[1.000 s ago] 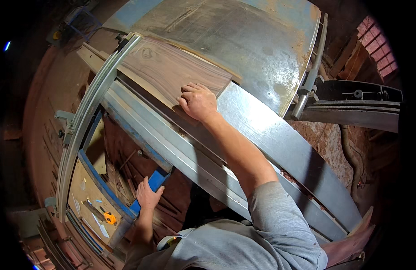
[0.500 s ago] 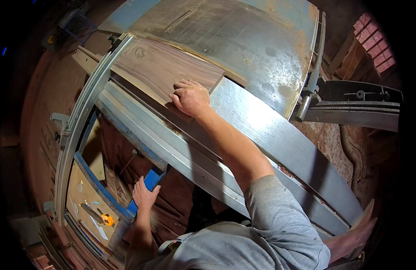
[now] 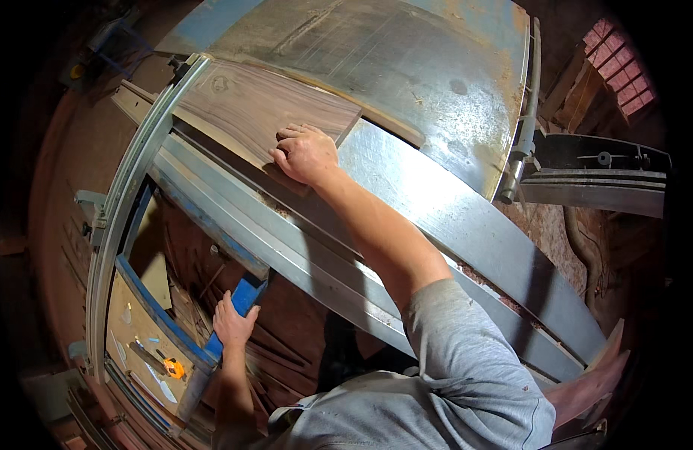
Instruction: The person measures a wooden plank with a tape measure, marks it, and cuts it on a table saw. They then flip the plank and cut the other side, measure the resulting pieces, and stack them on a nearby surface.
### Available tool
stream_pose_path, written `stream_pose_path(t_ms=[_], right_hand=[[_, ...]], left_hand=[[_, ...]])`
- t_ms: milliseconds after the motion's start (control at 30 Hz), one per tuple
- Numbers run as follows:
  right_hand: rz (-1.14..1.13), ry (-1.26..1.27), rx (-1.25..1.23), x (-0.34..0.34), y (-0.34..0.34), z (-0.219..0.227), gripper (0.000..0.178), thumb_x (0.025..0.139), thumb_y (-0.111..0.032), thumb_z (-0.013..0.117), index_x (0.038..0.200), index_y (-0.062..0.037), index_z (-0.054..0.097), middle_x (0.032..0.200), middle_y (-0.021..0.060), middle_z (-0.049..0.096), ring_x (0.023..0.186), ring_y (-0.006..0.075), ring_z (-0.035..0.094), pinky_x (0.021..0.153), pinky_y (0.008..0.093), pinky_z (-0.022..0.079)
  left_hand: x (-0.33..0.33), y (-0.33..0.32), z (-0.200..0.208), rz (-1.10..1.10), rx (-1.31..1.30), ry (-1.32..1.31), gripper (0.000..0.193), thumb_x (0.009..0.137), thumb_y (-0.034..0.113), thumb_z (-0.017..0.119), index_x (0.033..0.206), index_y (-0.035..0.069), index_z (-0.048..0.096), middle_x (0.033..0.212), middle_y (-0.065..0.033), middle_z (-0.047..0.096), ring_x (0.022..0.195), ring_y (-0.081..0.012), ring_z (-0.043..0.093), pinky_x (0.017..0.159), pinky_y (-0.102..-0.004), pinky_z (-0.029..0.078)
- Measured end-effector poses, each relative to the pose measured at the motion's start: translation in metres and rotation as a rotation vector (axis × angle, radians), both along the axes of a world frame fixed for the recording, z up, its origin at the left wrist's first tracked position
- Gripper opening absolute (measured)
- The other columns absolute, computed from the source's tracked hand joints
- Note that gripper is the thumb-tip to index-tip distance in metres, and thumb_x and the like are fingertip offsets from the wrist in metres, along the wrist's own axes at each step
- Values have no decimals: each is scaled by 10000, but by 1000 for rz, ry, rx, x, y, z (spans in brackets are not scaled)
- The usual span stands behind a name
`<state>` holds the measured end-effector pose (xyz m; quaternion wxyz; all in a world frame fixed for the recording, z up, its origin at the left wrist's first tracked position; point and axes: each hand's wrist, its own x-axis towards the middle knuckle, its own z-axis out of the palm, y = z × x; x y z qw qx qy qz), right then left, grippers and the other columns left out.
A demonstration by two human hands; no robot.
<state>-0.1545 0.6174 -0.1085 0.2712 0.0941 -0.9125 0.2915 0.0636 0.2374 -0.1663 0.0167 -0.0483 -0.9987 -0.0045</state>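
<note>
Where light glares off the steel table [image 3: 451, 217], sawdust lines its slot; the room beyond is dim, its edges lost in black. The board [image 3: 249, 101] lies flat on the steel, its far end at the rail [image 3: 115, 206]; whether they touch is hard to tell. The right palm's underside is hidden. With its arm stretched forward, the right hand [image 3: 307, 154] rests half-curled on the board's near end; I cannot tell if it grips. Lower down, the left hand [image 3: 234, 322] is wrapped over the blue bar [image 3: 246, 297].
</note>
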Motion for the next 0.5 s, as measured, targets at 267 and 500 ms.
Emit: stream_pose_path(t_ms=[267,500], right_hand=[[-14,18,30,-2,1,-6,308,908,-345,592,779,-108,740,916,-4,697,1016,197,646,944,358,504],[-5,-19,6,-2,2,-7,321,915,-361,580,819,-115,762,962,-5,711,1042,192,646,959,359,500]], left_hand=[[1,1,-2,4,-6,13,839,707,486,816,1349,40,511,1155,-180,619,1107,-373,583,936,-478,473],[0,4,0,19,-1,-2,839,704,477,826,1350,47,507,1168,-177,618,1115,-370,583,938,-470,476]])
